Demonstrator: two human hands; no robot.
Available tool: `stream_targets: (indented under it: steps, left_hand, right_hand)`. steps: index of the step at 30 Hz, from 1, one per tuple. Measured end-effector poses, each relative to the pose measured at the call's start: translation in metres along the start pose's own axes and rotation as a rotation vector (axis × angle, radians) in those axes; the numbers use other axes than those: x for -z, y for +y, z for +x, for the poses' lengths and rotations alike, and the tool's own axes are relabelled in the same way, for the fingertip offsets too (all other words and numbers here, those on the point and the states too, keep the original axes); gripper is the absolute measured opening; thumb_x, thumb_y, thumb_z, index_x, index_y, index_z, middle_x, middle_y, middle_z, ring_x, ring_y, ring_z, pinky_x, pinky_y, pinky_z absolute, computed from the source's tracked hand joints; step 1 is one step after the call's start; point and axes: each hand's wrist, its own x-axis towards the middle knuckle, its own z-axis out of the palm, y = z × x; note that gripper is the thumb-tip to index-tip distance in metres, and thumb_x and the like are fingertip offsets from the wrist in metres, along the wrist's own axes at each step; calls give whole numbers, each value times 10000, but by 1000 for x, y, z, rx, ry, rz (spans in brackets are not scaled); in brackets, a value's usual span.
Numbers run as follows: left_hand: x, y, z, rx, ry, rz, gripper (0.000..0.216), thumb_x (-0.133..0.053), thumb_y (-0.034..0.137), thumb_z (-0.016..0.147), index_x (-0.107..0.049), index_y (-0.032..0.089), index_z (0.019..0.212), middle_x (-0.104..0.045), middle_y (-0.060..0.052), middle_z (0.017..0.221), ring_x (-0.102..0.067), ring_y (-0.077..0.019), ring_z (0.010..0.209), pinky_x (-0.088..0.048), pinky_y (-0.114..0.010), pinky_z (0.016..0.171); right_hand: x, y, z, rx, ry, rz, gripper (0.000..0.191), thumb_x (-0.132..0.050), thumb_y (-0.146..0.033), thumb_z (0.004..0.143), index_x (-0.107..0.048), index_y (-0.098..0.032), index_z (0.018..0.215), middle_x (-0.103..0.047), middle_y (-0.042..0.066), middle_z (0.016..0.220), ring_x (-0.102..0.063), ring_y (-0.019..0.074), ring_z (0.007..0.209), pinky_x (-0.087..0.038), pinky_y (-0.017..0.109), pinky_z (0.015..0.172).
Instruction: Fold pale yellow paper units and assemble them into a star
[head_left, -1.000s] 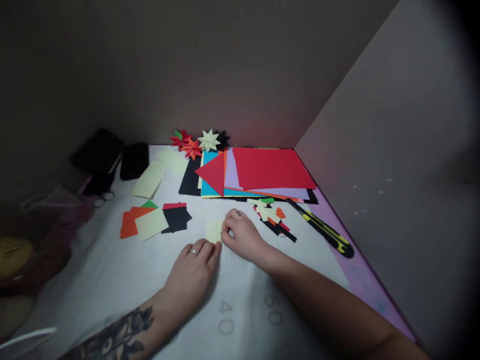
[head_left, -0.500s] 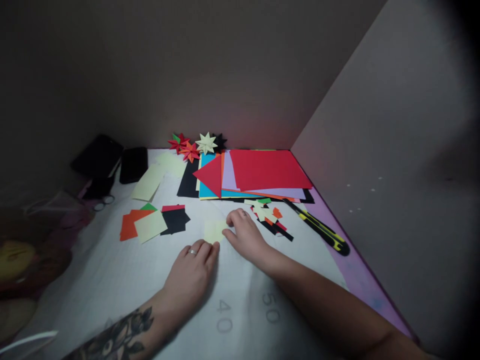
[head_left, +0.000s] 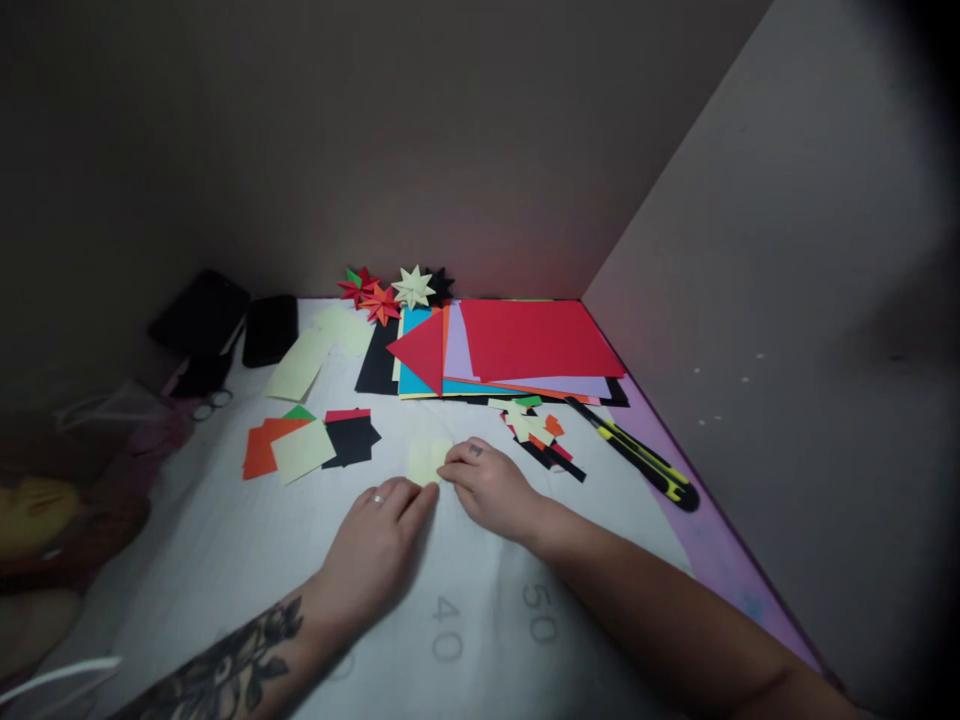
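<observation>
A small pale yellow paper square (head_left: 427, 459) lies on the white cutting mat (head_left: 247, 540). My left hand (head_left: 379, 540) rests flat on the mat, a ring on one finger, its fingertips pressing the square's near edge. My right hand (head_left: 491, 485) lies just right of the square, fingers loosely curled, fingertips touching the paper's right edge. Neither hand lifts the paper off the mat.
Small squares in orange, green, yellow, black and red (head_left: 307, 443) lie to the left. A stack of coloured sheets (head_left: 517, 350) sits at the back with folded paper stars (head_left: 394, 288). Paper scraps (head_left: 536, 428), a yellow-black utility knife (head_left: 637, 455), scissors (head_left: 210, 400) and black cases (head_left: 225, 320) lie around.
My right hand has drawn back towards me along the square's right edge, from its far corner to its near side. My left hand has stayed at the near edge.
</observation>
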Motion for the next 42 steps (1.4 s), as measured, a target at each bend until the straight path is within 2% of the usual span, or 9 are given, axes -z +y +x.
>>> stream_targets:
  steps: [5, 9, 12, 16, 21, 27, 34, 38, 42]
  left_hand:
    - [1, -15, -4, 54, 225, -72, 273, -464, 28, 811, -670, 152, 941, -664, -111, 1010, -591, -254, 925, -513, -407, 764]
    - [1, -24, -4, 15, 279, -21, 314, -454, 15, 809, -699, 174, 925, -703, -87, 1012, -602, -267, 914, -509, -414, 738]
    - [0, -26, -3, -45, 309, 85, 320, -453, 28, 838, -712, 166, 965, -689, -86, 1160, -588, -311, 1031, -491, -437, 770]
    - [3, -24, 0, -189, 282, 157, 307, -442, 76, 906, -712, 184, 1005, -662, -31, 1247, -496, -334, 1225, -440, -444, 853]
    - [6, -23, -2, -272, 243, 147, 320, -410, 95, 941, -704, 188, 1024, -700, -24, 1172, -531, -279, 1193, -375, -452, 951]
    - [6, -29, -6, -315, 159, 68, 298, -440, 102, 924, -656, 169, 1118, -696, -82, 1153, -591, -242, 1089, -426, -434, 918]
    - [3, -38, 5, -128, 246, -282, 217, -484, 86, 880, -661, 186, 955, -723, -65, 986, -639, -195, 954, -481, -359, 840]
    - [2, -36, 15, 6, 196, -354, 141, -517, 129, 879, -644, 176, 920, -710, -55, 894, -636, -180, 841, -486, -326, 775]
    - [9, -37, 22, -17, 125, -352, 156, -509, 176, 903, -662, 174, 933, -708, -59, 899, -618, -190, 880, -469, -331, 816]
  right_hand:
    - [-1, 2, 0, -15, -66, -42, 282, -517, -16, 784, -698, -172, 934, -661, 85, 906, -545, 210, 858, -515, 320, 742]
    - [0, 2, 0, -32, -91, -57, 274, -523, -24, 788, -700, -176, 931, -659, 87, 916, -541, 209, 850, -511, 320, 732]
    - [0, 2, 0, -38, -99, -61, 273, -528, -29, 788, -700, -183, 936, -659, 87, 924, -539, 208, 851, -511, 323, 737]
    - [0, 1, 1, -6, -83, -45, 284, -522, -24, 789, -695, -173, 958, -668, 88, 913, -545, 214, 849, -516, 333, 744]
    - [2, 1, 4, 41, -66, 18, 287, -511, -43, 821, -676, -164, 1022, -676, 104, 948, -563, 216, 905, -529, 346, 790]
    - [8, 2, -1, 155, -166, -30, 336, -546, -24, 789, -685, -181, 1051, -679, 109, 1087, -565, 211, 966, -506, 367, 868]
    - [10, 2, -12, 141, -265, -107, 450, -578, -47, 780, -670, -274, 1157, -614, 101, 1215, -505, 234, 1108, -465, 409, 935]
    - [11, 2, -16, 143, -269, -124, 451, -553, -60, 795, -654, -276, 1178, -590, 91, 1263, -479, 245, 1167, -447, 429, 960]
    - [10, -1, -18, 171, -215, -156, 431, -540, -55, 800, -648, -238, 1175, -627, 91, 1203, -446, 282, 1212, -418, 474, 988]
